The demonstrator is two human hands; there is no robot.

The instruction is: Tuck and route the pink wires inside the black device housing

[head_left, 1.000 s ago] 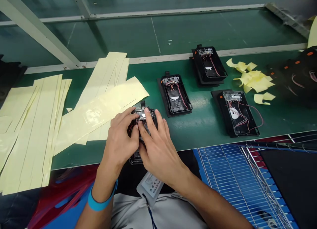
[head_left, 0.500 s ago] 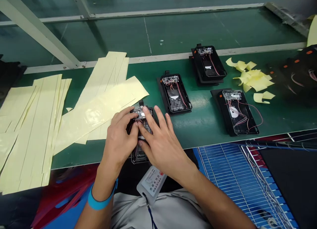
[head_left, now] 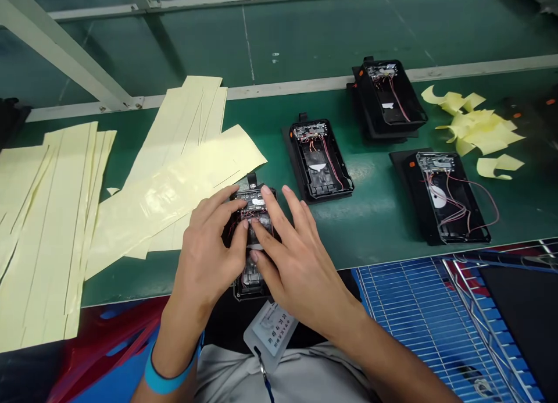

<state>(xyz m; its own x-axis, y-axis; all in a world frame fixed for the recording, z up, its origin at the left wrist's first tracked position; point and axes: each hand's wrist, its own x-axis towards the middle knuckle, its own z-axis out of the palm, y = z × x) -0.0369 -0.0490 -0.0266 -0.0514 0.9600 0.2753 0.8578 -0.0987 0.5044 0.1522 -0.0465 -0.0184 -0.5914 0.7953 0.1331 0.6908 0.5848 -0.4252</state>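
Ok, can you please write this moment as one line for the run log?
left hand: on wired black housing | right hand: on same housing | beside: yellow film strips, other wired housings

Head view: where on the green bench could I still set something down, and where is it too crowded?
Bare green mat shows between the middle black housing and the nearer far-side housing. Another strip lies between the yellow film sheets and the middle housing. It is crowded at the front housing, under the left hand and right hand, beside the film.
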